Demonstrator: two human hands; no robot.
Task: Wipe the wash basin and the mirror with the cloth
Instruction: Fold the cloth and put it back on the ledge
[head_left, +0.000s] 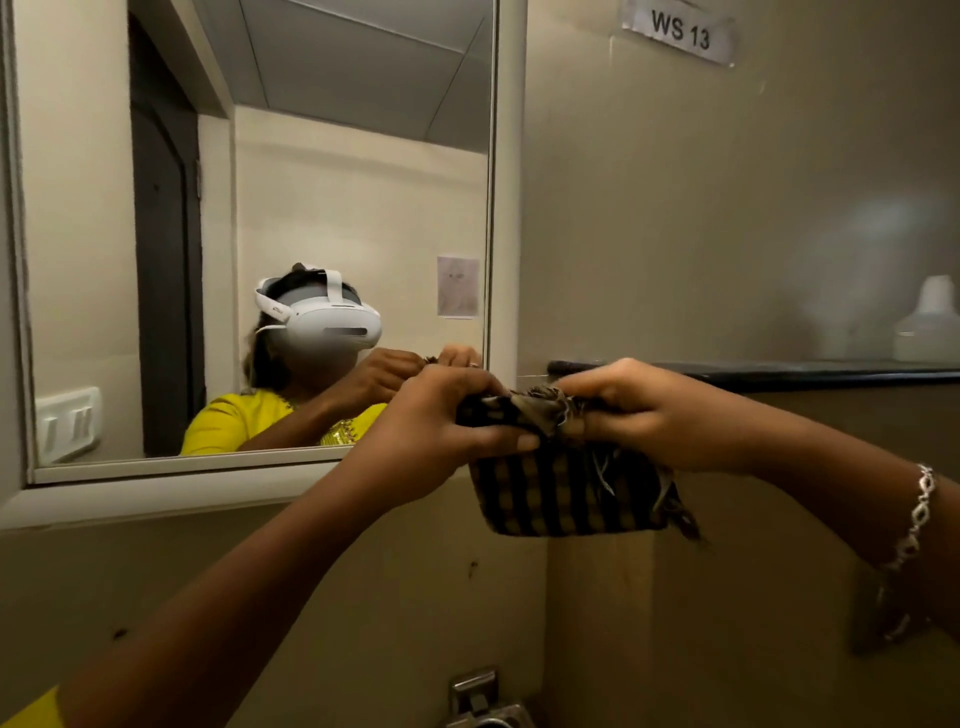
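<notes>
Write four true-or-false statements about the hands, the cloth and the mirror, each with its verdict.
1. The left hand and the right hand both grip the dark checked cloth. True.
2. The cloth is pressed flat on the white-framed wall mirror. False: it is held off the glass, right of the frame.
3. A silver chain bracelet sits on the left wrist. False: the right wrist.
4. A white plastic bottle stands on the black ledge. True.

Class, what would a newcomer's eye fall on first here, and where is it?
The left hand and right hand grip a checked cloth at centre. At left, the mirror reflects the person wearing a white headset. A WS 13 label sits top right.
</notes>
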